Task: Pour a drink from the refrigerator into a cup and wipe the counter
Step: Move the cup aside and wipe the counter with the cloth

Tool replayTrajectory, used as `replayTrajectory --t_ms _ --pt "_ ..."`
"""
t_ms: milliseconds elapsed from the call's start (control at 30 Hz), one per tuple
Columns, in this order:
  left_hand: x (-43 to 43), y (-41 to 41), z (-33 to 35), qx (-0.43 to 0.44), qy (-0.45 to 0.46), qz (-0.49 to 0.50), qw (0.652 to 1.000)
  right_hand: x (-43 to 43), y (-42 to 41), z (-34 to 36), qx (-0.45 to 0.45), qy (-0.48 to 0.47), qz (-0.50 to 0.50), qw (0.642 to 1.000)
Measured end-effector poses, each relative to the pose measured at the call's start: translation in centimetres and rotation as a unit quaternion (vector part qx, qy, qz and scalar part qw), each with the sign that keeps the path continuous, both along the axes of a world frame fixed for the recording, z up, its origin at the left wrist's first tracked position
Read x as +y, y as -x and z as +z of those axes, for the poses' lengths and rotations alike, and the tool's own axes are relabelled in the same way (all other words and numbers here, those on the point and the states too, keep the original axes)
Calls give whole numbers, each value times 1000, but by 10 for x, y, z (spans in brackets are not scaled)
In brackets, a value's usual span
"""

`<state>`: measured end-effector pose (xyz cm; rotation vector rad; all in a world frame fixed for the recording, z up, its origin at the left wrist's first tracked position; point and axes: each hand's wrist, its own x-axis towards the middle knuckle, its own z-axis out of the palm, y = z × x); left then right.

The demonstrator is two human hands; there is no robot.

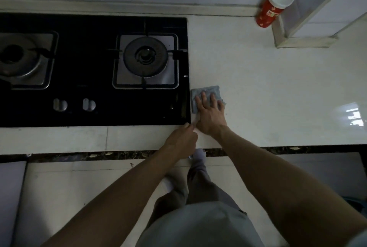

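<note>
A folded grey-blue cloth (206, 90) lies flat on the white counter (278, 88), right beside the hob's right edge. My right hand (210, 113) presses down on it with straight, spread fingers. My left hand (183, 139) rests on the counter just left of my right wrist, at the hob's front right corner, fingers curled and holding nothing that I can see. A red paper cup (272, 8) with a white inside stands upright at the back of the counter against the wall.
A black glass gas hob (95, 107) with two burners and two knobs (74, 104) fills the counter's left half. A white tiled pillar (317, 8) rises at the back right beside the cup. The counter's front edge (297, 148) runs across below my hands.
</note>
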<state>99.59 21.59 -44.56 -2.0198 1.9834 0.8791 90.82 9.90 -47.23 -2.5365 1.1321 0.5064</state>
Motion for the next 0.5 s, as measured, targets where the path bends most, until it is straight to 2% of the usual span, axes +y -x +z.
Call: replayTrajectory --t_ms 167,500 --pt "-31 2 -3 -64 76 10 995 -53 -30 3 10 9 24 1000" --pt "-70 -1 -3 -108 60 36 992 -147 -73 2 17 22 67 997"
